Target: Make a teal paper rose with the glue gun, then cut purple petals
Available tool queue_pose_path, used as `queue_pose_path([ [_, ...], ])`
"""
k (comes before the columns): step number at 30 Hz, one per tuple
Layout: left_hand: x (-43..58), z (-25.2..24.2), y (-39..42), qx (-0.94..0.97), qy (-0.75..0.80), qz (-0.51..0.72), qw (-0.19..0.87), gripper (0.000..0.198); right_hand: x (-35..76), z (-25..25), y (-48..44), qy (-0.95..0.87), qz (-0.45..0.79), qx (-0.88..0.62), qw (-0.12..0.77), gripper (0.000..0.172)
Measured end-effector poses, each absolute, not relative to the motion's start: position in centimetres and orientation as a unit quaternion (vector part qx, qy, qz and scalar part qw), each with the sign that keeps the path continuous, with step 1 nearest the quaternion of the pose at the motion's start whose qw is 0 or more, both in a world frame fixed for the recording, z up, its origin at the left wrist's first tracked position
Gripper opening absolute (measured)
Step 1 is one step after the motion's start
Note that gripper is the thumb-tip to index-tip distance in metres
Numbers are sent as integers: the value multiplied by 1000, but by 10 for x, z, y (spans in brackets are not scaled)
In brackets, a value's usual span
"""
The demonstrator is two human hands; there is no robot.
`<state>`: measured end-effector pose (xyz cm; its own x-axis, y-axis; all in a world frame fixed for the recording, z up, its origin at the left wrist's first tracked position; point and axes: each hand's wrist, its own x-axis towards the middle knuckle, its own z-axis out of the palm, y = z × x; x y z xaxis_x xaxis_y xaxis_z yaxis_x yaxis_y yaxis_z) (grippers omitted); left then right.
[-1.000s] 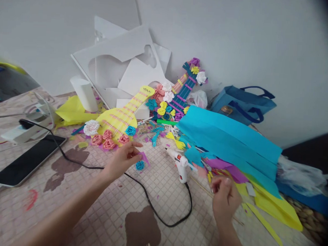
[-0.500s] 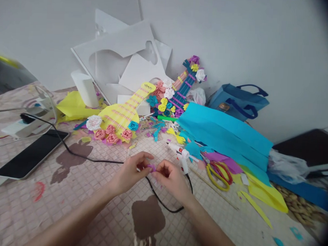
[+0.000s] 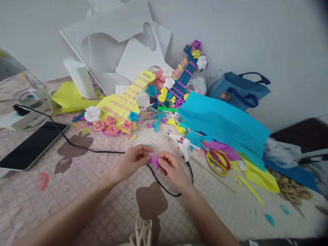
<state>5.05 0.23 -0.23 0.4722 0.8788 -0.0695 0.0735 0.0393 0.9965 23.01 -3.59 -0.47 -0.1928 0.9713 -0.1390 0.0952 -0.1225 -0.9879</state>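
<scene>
Between my two hands is a small piece of purple crepe paper (image 3: 154, 161). My left hand (image 3: 132, 160) pinches its left side between thumb and fingers. On the other side, my right hand (image 3: 173, 168) grips it with the fingertips. Just right of my right hand lies a white hot glue gun (image 3: 183, 149), its black cord (image 3: 161, 186) curving below my hands. Farther back, a yellow paper guitar (image 3: 118, 106) carries coral, white and blue paper flowers. Behind it leans a dark blue guitar (image 3: 184, 78) with purple bands and more flowers.
Yellow- and red-handled scissors (image 3: 218, 163) and a thin stick (image 3: 210, 172) lie to the right, beside blue crepe paper (image 3: 220, 125). A phone (image 3: 31, 146) and a power strip (image 3: 20, 113) are at left. White foam boards (image 3: 108, 33) and a blue bag (image 3: 236, 90) stand behind.
The purple paper shows more between my fingers, looking flatter and wider. My hands stay close together in nearly the same spot. The view has tipped slightly downward.
</scene>
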Motion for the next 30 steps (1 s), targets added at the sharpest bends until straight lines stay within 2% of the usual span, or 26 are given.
queue_pose_path([
  [5,52,-5,-1,609,390,338,603,34,227,-4,-38,-534,548,-498,407,22],
  [10,54,-1,-2,587,396,345,616,32,232,-1,-47,-589,490,-517,381,23],
  [13,55,1,-1,577,406,351,616,28,250,-4,-57,-641,386,-559,358,26],
  [16,55,1,-2,575,400,348,623,28,289,-8,-63,-657,210,-643,332,22],
  [21,56,0,-3,614,378,336,607,20,383,-13,-58,-597,81,-729,325,22],
  [25,56,1,-1,628,375,334,595,16,435,-16,-51,-591,62,-752,285,34],
  [30,56,0,-1,630,370,321,602,17,454,-22,-46,-596,83,-759,250,36],
])
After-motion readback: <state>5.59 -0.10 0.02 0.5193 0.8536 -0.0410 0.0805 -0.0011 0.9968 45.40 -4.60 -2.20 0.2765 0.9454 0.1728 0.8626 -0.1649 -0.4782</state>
